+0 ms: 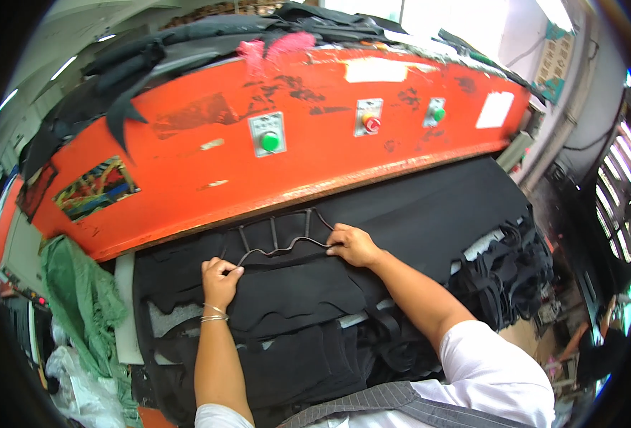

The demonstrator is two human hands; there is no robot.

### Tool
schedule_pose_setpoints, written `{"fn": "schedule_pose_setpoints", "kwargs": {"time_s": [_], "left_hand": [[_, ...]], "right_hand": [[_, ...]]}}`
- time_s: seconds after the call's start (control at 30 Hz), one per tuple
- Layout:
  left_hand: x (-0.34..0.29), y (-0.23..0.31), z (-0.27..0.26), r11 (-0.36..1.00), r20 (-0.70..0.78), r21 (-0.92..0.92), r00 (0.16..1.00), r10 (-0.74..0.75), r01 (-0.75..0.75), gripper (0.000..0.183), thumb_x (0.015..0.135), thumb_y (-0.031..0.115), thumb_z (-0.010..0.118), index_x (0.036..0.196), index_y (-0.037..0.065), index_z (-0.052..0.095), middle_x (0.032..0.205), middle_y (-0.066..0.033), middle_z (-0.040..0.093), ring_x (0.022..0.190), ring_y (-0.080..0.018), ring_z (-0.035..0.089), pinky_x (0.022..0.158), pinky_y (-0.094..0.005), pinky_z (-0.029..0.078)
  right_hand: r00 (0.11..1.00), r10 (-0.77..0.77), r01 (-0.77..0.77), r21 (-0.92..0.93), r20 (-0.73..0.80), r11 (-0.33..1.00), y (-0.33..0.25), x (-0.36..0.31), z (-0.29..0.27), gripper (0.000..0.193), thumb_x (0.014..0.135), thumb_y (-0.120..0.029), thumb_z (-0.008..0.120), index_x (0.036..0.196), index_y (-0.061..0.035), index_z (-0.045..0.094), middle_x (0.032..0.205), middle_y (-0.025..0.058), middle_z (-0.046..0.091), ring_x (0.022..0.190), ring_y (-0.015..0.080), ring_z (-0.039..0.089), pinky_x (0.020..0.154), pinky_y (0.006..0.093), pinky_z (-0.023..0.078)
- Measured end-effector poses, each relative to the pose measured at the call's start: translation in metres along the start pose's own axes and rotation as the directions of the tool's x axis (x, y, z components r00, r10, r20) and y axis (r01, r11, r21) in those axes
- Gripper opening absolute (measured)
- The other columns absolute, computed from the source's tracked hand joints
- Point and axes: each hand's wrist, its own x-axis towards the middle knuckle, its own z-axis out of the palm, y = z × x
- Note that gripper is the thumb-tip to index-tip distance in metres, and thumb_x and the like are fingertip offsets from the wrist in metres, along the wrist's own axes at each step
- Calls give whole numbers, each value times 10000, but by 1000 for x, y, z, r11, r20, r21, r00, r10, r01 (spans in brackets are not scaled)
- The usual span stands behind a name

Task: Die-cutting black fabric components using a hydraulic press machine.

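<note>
While a pinstriped apron [372, 405] and white sleeves [497, 371] fill the lower edge, layers of cut black sheet [287, 296] lie just beyond, spread over a worktop [125, 307] with a pale left edge. Past them, the person's left hand [220, 283], two thin bangles [214, 314] at its wrist, pinches the left end of a wavy metal frame [274, 234] between thumb and bent fingers. The right hand [356, 246] pinches the opposite end the same way. The frame thus spans the gap between both sets of fingertips, its curved near rail running from one to the other and its cross struts reaching away from the person, above black sheet. Rightward lies a heap of cut black pieces [508, 274]; at the left, green netting [83, 303] hangs beside the worktop. Behind the frame stands an orange-red machine beam [315, 139] bearing two green buttons [270, 142] and a red one [372, 125]. Dark material [208, 36] and pink cloth [290, 44] top it, with ceiling lights [63, 68] farthest off.
</note>
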Motion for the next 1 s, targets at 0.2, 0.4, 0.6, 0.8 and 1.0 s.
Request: {"fn": "schedule_pose_setpoints", "kwargs": {"time_s": [0.2,0.4,0.6,0.8,1.0], "left_hand": [[-6,-46,-22,964,30,233,992,125,-128,189,734,169,716,675,41,590,772,-129,561,783,-328,500,722,-447,400],[7,2,-8,908,221,372,968,118,-195,191,793,246,721,816,57,731,822,-143,659,761,-352,595,746,-461,475],[43,37,-37,914,91,401,995,31,-66,176,763,228,760,756,55,730,1034,-168,630,914,-363,592,769,-457,487],[46,62,0,953,-333,188,897,291,-239,496,788,377,752,1138,51,620,1255,-206,498,1139,-381,494,974,-494,401],[10,-155,35,943,170,-18,931,-324,332,309,911,309,552,847,24,651,935,-147,615,938,-337,536,876,-469,401]], "right_hand": [[768,-580,541,-211,-272,814,-98,84,-23,774,818,-613,556,1412,-143,396,1519,194,238,1420,399,159,1125,567,149],[878,-477,468,-133,-45,874,-17,89,51,824,820,-669,510,1259,28,488,1351,254,410,1323,399,335,1062,493,308],[873,-192,310,-207,448,928,-66,118,24,722,721,-615,672,1088,7,649,1152,187,620,1146,335,550,948,401,446],[819,-187,325,-169,543,930,-60,131,8,554,622,-463,821,1005,-79,712,1032,148,686,1027,323,627,891,415,484],[885,-371,445,-281,281,850,-68,113,19,552,566,-600,769,813,-108,723,813,83,695,820,303,664,706,418,511]]}}
